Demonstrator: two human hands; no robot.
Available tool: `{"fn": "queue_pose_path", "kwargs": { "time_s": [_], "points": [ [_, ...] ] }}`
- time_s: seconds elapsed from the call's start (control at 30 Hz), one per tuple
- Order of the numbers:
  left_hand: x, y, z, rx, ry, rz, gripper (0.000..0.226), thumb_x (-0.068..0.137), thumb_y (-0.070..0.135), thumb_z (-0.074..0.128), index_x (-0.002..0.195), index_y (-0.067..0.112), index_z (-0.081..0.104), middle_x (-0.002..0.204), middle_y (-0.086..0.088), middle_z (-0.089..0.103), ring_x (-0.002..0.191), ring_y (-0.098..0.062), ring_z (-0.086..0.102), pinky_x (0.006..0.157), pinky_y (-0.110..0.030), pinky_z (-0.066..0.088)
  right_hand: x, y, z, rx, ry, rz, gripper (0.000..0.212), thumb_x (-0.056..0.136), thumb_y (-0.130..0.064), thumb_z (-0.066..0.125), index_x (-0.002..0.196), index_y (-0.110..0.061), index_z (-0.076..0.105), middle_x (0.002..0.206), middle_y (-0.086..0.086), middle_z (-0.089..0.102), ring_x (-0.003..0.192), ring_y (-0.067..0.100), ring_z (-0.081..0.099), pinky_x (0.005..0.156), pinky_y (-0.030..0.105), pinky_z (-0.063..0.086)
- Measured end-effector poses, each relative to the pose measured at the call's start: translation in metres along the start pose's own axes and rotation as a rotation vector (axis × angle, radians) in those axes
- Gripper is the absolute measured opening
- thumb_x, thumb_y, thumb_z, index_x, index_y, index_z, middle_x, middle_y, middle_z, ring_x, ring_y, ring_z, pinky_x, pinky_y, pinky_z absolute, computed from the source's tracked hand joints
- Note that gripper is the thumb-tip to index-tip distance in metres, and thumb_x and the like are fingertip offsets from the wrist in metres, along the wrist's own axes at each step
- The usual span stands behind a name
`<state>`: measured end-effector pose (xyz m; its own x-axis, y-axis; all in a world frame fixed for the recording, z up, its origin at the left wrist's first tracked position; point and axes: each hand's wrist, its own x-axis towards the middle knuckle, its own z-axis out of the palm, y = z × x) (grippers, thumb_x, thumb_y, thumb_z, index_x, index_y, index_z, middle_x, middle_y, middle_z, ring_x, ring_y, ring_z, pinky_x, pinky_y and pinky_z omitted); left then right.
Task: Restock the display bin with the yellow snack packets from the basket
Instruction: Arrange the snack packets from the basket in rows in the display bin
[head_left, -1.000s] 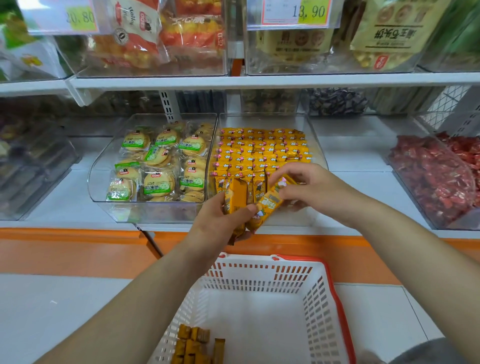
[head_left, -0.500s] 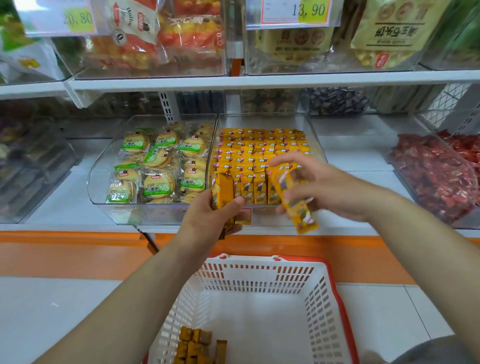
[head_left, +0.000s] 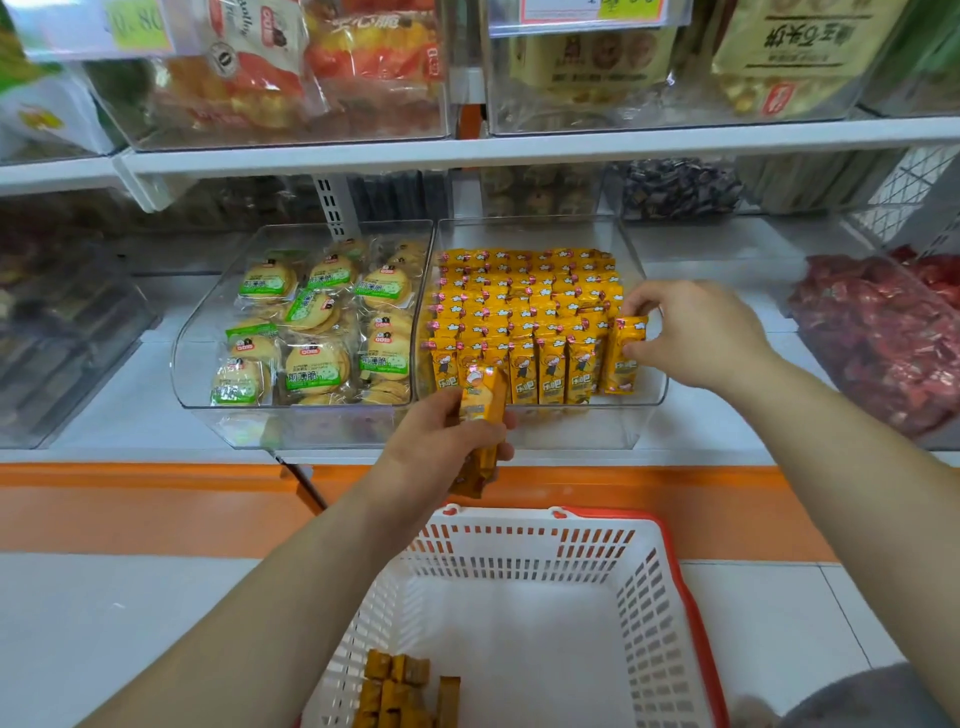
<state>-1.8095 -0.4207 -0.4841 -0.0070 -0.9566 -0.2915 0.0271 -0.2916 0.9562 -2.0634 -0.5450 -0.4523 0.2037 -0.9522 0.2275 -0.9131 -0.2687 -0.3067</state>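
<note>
Right hand (head_left: 696, 338) pinches a yellow packet (head_left: 626, 353) upright at front row's right end in display bin (head_left: 652, 364). Left hand (head_left: 441, 441) grips spare packets (head_left: 480, 415). Seat it flush, label forward. Basket (head_left: 670, 571) holds more.

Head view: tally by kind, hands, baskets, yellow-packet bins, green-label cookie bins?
hands: 2, left hand and right hand, both gripping yellow snack packets
white basket: 1
yellow-packet display bin: 1
green-label cookie bin: 1
Total: 5
</note>
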Motion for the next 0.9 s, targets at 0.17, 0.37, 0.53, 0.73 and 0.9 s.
{"fn": "queue_pose_path", "kwargs": {
  "time_s": [0.17, 0.37, 0.53, 0.73, 0.9],
  "points": [
    [0.003, -0.003, -0.007, 0.033, -0.004, 0.010, 0.023, 0.094, 0.008, 0.069, 0.116, 0.011, 0.066, 0.103, -0.007, 0.078, 0.090, -0.025, 0.074, 0.068, -0.034, 0.055, 0.007, -0.004, 0.019, -0.205, 0.002, -0.001, 0.035, 0.076, -0.028, 0.078, 0.107, -0.036, 0.065, 0.111, -0.003, 0.070, 0.103, 0.027, 0.063, 0.071, 0.033, 0.042],
    [0.004, -0.007, -0.010, 0.044, -0.010, 0.029, 0.033, 0.087, 0.009, 0.078, 0.117, 0.017, 0.068, 0.105, -0.004, 0.078, 0.098, -0.027, 0.075, 0.079, -0.040, 0.058, 0.007, -0.011, 0.025, -0.363, -0.041, -0.022, 0.041, 0.081, -0.026, 0.073, 0.121, -0.032, 0.065, 0.121, 0.003, 0.061, 0.108, 0.030, 0.058, 0.076, 0.037, 0.048],
    [0.003, -0.006, -0.010, 0.048, -0.057, 0.053, 0.048, 0.084, 0.007, 0.080, 0.124, 0.027, 0.064, 0.111, 0.004, 0.077, 0.110, -0.024, 0.072, 0.093, -0.046, 0.059, -0.011, -0.020, -0.001, -0.311, 0.165, -0.089, 0.034, 0.079, -0.035, 0.075, 0.112, -0.027, 0.068, 0.114, 0.004, 0.064, 0.108, 0.031, 0.055, 0.080, 0.040, 0.046],
    [0.003, -0.007, 0.006, 0.060, -0.121, 0.086, 0.056, 0.077, 0.016, 0.087, 0.127, 0.033, 0.066, 0.111, 0.001, 0.077, 0.108, -0.026, 0.073, 0.091, -0.048, 0.059, -0.047, -0.065, 0.003, 0.679, -0.136, -0.105, 0.020, 0.090, -0.032, 0.070, 0.109, -0.036, 0.068, 0.100, -0.016, 0.065, 0.081, 0.002, 0.064, 0.068, 0.016, 0.047],
    [0.002, -0.007, 0.019, 0.052, -0.087, 0.126, 0.052, 0.074, 0.014, 0.090, 0.118, 0.036, 0.071, 0.105, -0.006, 0.076, 0.087, -0.022, 0.076, 0.070, -0.032, 0.059, -0.049, -0.061, 0.009, 0.762, -0.341, -0.137, 0.021, 0.091, -0.025, 0.072, 0.111, -0.032, 0.069, 0.104, -0.017, 0.061, 0.086, 0.001, 0.059, 0.068, 0.025, 0.050]
  ]
}}
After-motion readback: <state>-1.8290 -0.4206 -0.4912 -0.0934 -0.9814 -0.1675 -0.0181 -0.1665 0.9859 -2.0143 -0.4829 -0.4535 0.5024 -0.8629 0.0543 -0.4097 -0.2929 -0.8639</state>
